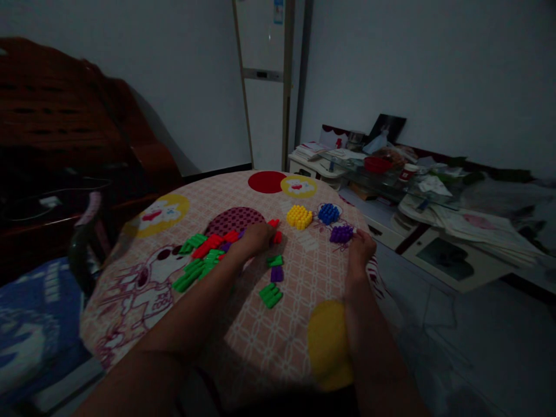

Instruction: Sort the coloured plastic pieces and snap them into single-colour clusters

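My left hand reaches onto the round table and closes over red blocks at the edge of a loose pile of green and red blocks. My right hand rests at the table's right edge with its fingers curled, right next to a purple block cluster; whether it holds anything is hidden. A yellow cluster and a blue cluster sit beyond. Loose green blocks and a purple one lie between my arms.
The table wears a patterned cartoon cloth. A low glass stand cluttered with papers, a red bowl and cups lies to the right. A dark wooden sofa stands at left, a tall white appliance at the back.
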`<state>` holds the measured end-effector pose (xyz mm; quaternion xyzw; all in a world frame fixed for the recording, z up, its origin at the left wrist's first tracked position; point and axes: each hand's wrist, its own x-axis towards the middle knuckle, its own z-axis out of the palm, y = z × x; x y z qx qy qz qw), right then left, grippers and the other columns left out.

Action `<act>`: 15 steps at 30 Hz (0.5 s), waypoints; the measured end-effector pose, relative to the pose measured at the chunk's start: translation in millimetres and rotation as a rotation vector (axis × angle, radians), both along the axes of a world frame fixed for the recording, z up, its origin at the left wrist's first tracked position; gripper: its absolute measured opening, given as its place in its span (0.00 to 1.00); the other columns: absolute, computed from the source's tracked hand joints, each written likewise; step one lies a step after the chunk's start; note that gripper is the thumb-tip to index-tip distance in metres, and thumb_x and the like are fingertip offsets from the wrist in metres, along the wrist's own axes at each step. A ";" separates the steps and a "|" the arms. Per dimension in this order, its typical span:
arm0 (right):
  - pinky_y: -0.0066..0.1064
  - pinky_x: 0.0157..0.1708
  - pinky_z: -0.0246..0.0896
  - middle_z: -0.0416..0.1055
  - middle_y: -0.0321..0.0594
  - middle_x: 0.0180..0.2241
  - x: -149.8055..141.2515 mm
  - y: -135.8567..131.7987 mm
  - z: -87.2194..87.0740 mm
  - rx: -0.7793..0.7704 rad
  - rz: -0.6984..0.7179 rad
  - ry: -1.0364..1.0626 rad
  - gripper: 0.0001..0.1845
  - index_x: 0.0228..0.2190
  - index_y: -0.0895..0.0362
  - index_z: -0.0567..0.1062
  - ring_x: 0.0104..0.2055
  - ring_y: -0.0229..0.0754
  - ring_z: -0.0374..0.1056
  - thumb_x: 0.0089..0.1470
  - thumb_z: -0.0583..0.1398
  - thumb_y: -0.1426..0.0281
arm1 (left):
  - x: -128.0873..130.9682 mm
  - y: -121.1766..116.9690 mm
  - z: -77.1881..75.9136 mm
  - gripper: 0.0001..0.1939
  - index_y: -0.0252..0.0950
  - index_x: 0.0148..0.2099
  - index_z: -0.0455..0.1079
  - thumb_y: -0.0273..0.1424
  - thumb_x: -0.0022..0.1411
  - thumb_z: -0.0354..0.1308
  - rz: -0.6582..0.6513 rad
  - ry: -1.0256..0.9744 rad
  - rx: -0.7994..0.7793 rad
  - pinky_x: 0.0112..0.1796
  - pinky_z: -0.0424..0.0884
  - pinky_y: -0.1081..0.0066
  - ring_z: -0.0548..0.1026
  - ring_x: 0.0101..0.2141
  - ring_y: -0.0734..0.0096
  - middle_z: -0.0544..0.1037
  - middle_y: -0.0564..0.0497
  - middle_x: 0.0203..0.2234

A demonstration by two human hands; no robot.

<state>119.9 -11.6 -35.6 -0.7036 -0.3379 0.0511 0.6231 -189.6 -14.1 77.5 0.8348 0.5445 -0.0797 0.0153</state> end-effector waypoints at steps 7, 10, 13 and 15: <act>0.37 0.47 0.67 0.80 0.47 0.34 1.7 1.1 -5.5 0.019 0.023 0.028 0.26 0.39 0.63 0.81 0.39 0.48 0.74 0.42 0.51 0.71 | -11.0 1.3 -20.7 0.14 0.36 0.45 0.76 0.22 0.57 0.57 -0.070 -0.035 0.001 0.42 0.71 0.66 0.79 0.44 0.56 0.81 0.41 0.42; 0.36 0.46 0.67 0.80 0.46 0.34 1.5 1.5 -5.7 0.006 0.015 0.035 0.26 0.38 0.61 0.82 0.39 0.47 0.74 0.41 0.51 0.71 | -14.7 -0.3 -22.9 0.17 0.36 0.48 0.74 0.22 0.56 0.59 -0.049 -0.063 0.012 0.43 0.71 0.67 0.78 0.45 0.56 0.80 0.40 0.45; 0.36 0.46 0.67 0.80 0.46 0.34 1.8 2.0 -5.7 0.005 0.006 0.038 0.25 0.38 0.61 0.82 0.39 0.47 0.74 0.42 0.52 0.70 | -10.8 -0.8 -16.6 0.16 0.37 0.48 0.75 0.25 0.56 0.61 -0.067 -0.156 -0.007 0.43 0.71 0.69 0.78 0.45 0.58 0.81 0.43 0.45; 0.38 0.47 0.67 0.80 0.47 0.34 2.0 2.2 -5.7 0.009 0.001 0.032 0.24 0.37 0.61 0.82 0.40 0.48 0.74 0.41 0.52 0.69 | -2.4 0.4 -10.0 0.15 0.37 0.48 0.76 0.28 0.57 0.62 -0.093 -0.280 -0.013 0.42 0.71 0.71 0.79 0.43 0.61 0.82 0.45 0.43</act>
